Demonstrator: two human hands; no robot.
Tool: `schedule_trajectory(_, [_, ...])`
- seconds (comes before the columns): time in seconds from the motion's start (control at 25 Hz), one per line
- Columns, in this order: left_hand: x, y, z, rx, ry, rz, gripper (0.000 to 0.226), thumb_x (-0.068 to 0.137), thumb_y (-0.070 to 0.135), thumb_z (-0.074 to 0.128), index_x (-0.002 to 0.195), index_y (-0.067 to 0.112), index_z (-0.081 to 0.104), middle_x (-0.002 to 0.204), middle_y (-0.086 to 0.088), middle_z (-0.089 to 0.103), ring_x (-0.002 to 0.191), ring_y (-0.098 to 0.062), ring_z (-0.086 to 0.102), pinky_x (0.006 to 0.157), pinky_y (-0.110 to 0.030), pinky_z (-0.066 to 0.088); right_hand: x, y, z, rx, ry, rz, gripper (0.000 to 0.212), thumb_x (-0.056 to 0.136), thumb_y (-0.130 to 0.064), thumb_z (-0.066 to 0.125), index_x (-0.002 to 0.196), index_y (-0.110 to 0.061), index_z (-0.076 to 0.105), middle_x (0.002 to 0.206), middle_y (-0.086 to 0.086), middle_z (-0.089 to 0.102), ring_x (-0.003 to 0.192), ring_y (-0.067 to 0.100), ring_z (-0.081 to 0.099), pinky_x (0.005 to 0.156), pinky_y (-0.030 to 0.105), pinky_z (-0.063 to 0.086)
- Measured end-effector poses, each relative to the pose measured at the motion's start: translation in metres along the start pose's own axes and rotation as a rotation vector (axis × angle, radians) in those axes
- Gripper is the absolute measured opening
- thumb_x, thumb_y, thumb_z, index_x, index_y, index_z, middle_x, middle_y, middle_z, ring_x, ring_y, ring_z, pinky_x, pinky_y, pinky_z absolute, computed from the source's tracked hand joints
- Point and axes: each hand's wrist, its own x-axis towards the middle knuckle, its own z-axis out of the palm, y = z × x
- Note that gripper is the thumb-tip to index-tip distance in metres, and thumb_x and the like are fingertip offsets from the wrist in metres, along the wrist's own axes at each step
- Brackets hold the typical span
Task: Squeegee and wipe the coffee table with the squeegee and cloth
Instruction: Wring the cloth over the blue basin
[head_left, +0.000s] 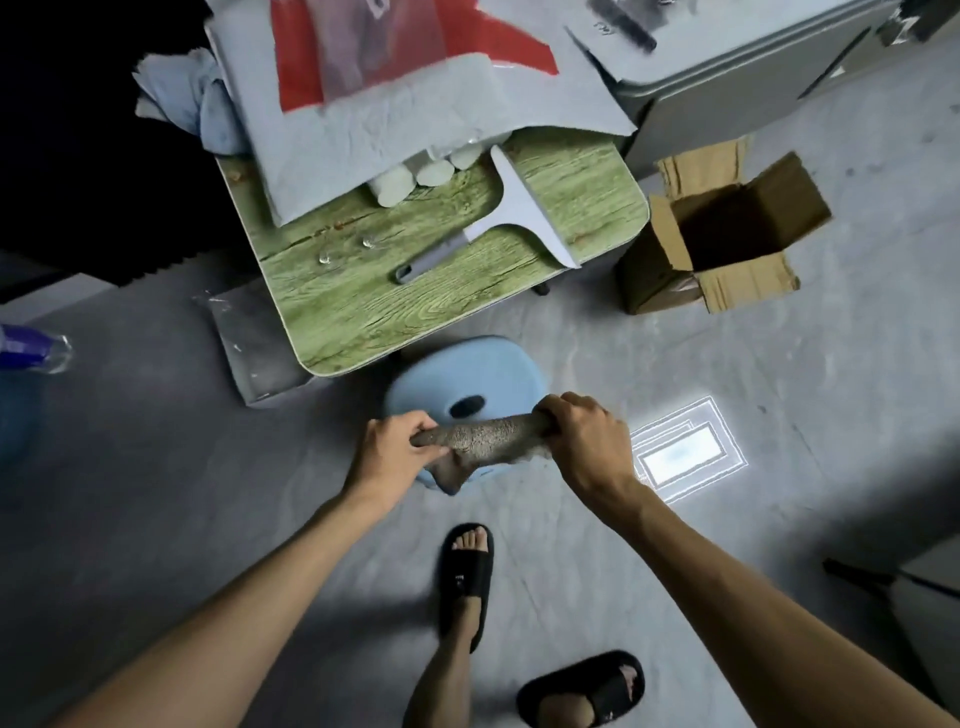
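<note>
Left grip (395, 452) and right grip (582, 441) each clench one end of our rolled cloth (488, 434), frame centre; squeegee (511, 218) lies on bench (363, 312), upper centre.

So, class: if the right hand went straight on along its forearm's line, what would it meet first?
Apart from the cloth that the right hand grips, probably the blue stool, just ahead and below; the coffee table edge lies beyond. Depth is unclear, so it might pass over the stool.

One squeegee (519, 208), one cloth (488, 436), two hands (395, 452) (587, 441), one stool (415, 395), one box (727, 234), two sandals (465, 577) (587, 686), perhaps three white rolls (395, 182).
</note>
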Motion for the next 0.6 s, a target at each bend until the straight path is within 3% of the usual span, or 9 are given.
schedule_trajectory(0.2, [0.046, -0.045, 0.019, -0.126, -0.018, -0.106, 0.014, 0.071, 0.011, 0.081, 0.078, 0.011, 0.069, 0.068, 0.001, 0.065, 0.066, -0.01, 0.054, 0.065, -0.028, 0.041, 0.049, -0.002, 0.034, 0.013, 0.006, -0.081, 0.031, 0.08, -0.009, 0.06, 0.108, -0.022, 0.063, 0.097, 0.002, 0.066, 0.093, 0.027, 0.058, 0.063, 0.031, 0.04])
schedule_trajectory(0.32, [0.091, -0.076, 0.036, -0.114, 0.038, -0.16, 0.02, 0.077, 0.004, 0.075, 0.096, 0.005, 0.072, 0.093, -0.01, 0.073, 0.089, -0.019, 0.066, 0.079, -0.029, 0.046, 0.098, 0.001, 0.08, 0.065, -0.057, -0.075, 0.038, 0.079, 0.0, 0.054, 0.113, -0.016, 0.06, 0.102, 0.008, 0.065, 0.097, 0.031, 0.056, 0.069, 0.036, 0.044])
schedule_trajectory(0.4, [0.119, -0.095, 0.046, -0.094, 0.083, -0.214, 0.026, 0.082, 0.001, 0.07, 0.107, 0.004, 0.07, 0.109, -0.013, 0.072, 0.104, -0.022, 0.066, 0.082, -0.019, 0.042, 0.128, 0.003, 0.106, 0.077, -0.093, -0.077, 0.037, 0.079, 0.002, 0.052, 0.113, -0.012, 0.06, 0.104, 0.011, 0.064, 0.097, 0.034, 0.057, 0.073, 0.038, 0.048])
schedule_trajectory(0.6, [0.147, -0.111, 0.049, -0.066, 0.156, -0.207, 0.025, 0.085, 0.006, 0.066, 0.109, 0.01, 0.069, 0.11, -0.01, 0.072, 0.104, -0.019, 0.065, 0.083, -0.019, 0.041, 0.153, 0.003, 0.131, 0.087, -0.019, -0.125, 0.032, 0.079, -0.001, 0.054, 0.109, -0.008, 0.06, 0.102, 0.015, 0.064, 0.096, 0.036, 0.055, 0.076, 0.039, 0.046])
